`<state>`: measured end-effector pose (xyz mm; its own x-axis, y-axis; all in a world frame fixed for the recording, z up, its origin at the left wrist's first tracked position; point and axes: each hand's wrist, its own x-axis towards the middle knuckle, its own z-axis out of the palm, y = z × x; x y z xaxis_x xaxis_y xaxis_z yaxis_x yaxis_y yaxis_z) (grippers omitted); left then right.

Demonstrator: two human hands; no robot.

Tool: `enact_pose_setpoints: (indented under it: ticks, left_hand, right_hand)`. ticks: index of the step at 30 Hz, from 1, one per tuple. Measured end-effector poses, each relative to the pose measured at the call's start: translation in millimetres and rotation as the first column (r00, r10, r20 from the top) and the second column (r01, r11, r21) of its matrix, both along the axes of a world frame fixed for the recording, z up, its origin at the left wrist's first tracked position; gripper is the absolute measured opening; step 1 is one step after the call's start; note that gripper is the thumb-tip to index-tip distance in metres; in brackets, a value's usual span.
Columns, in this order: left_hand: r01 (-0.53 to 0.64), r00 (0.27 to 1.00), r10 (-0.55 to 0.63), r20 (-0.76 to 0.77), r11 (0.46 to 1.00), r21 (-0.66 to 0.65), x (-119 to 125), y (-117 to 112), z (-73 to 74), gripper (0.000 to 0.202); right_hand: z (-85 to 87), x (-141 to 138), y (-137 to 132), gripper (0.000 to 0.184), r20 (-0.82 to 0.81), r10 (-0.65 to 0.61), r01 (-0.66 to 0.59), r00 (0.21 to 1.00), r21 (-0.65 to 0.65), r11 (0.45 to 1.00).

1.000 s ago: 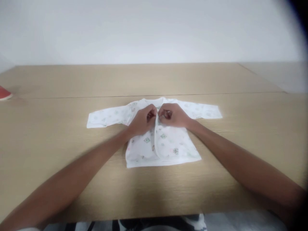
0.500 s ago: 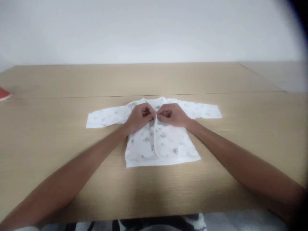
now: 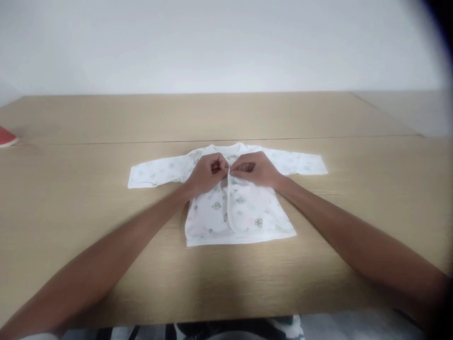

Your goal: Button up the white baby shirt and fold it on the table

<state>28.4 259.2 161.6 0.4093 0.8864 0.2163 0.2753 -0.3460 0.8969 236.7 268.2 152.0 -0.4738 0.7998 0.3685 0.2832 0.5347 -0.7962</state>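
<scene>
A small white baby shirt [image 3: 240,215] with a pale printed pattern lies flat on the wooden table [image 3: 106,212], sleeves spread out to both sides. My left hand [image 3: 207,174] and my right hand [image 3: 256,169] meet at the shirt's chest, just below the neckline. Both hands are closed in a pinch on the two front edges of the shirt, fingertips almost touching each other. What lies between the fingertips is too small to make out.
A red object [image 3: 6,137] sits at the far left edge of the table. A seam runs across the table behind the shirt. A white wall stands beyond the far edge. Patterned cloth shows below the table's near edge.
Both hands have drawn slightly closer together at the shirt's front opening. The shirt has stayed in place.
</scene>
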Motion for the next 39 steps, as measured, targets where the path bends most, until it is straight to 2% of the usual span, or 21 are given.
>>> enact_pose_setpoints:
  ticks: [6,11,14,18,22,25,29,33,36,39]
  left_hand:
    - [0.056,0.992,-0.043,0.120,0.993,-0.106,-3.7,3.8,-1.6,0.015]
    - [0.061,0.990,-0.040,0.136,0.987,-0.152,-4.7,5.3,-0.2,0.015]
    - [0.067,0.994,-0.053,0.099,0.987,-0.144,-4.9,5.0,0.2,0.012]
    - [0.069,0.996,-0.063,0.057,0.993,-0.096,-4.0,2.4,-0.3,0.007]
    - [0.002,0.996,0.004,0.093,0.998,-0.064,-1.3,-0.6,-1.7,0.010]
    - [-0.046,0.994,0.052,0.095,0.997,-0.062,0.5,-1.1,-2.6,0.017]
    - [-0.072,0.997,0.073,0.016,0.997,-0.029,1.6,-1.7,-1.9,0.016]
    - [-0.047,0.999,0.047,-0.027,0.999,0.006,3.3,-4.7,0.6,0.005]
    - [-0.042,0.998,0.042,-0.043,0.999,0.009,4.4,-7.0,2.0,0.006]
    - [-0.023,1.000,0.023,-0.016,1.000,-0.008,4.5,-7.1,1.3,0.007]
  right_hand:
    - [0.6,-0.5,-1.1,0.018,0.039,-0.022,0.021,0.999,0.032,0.999]
    - [-1.8,-0.3,-0.7,0.019,0.045,-0.035,0.032,0.998,0.066,0.997]
    - [-3.9,0.3,-0.5,0.018,0.084,-0.053,0.044,0.995,0.100,0.994]
    - [-4.9,1.2,-0.8,0.015,0.171,-0.085,0.047,0.982,0.215,0.976]
    - [-4.5,1.2,-1.3,0.013,0.213,-0.105,0.043,0.971,0.276,0.960]
    - [-4.5,0.7,-0.9,0.013,0.235,-0.115,0.053,0.965,0.254,0.966]
    - [-3.5,-0.1,-0.4,0.015,0.244,-0.101,0.052,0.965,0.198,0.979]
    - [-1.3,0.2,0.0,0.016,0.216,-0.046,0.031,0.975,0.069,0.997]
    - [-0.2,0.6,0.4,0.022,0.185,0.006,0.001,0.983,-0.039,0.999]
    - [-0.2,0.6,0.2,0.022,0.179,0.013,-0.003,0.984,-0.057,0.998]
